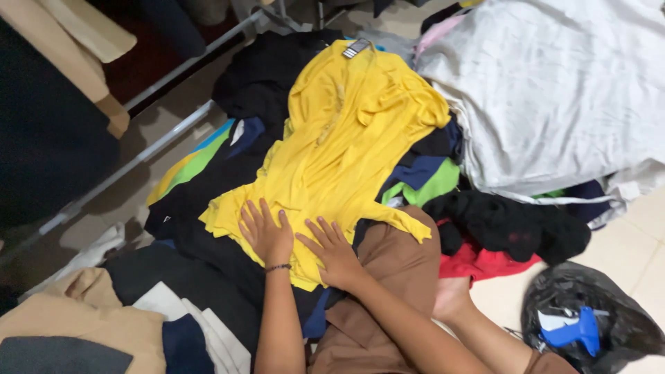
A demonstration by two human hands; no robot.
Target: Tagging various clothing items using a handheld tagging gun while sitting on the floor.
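- On the clothes pile (228, 173): yellow shirt (346, 138) spread out.
- Left hand (267, 232): flat, fingers apart, pressing the shirt's lower edge.
- Right hand (332, 249): likewise flat, just beside it.

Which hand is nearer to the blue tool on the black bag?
The right hand. It lies flat on the yellow garment, on the side toward the blue tool; the left hand rests beside it, farther away.
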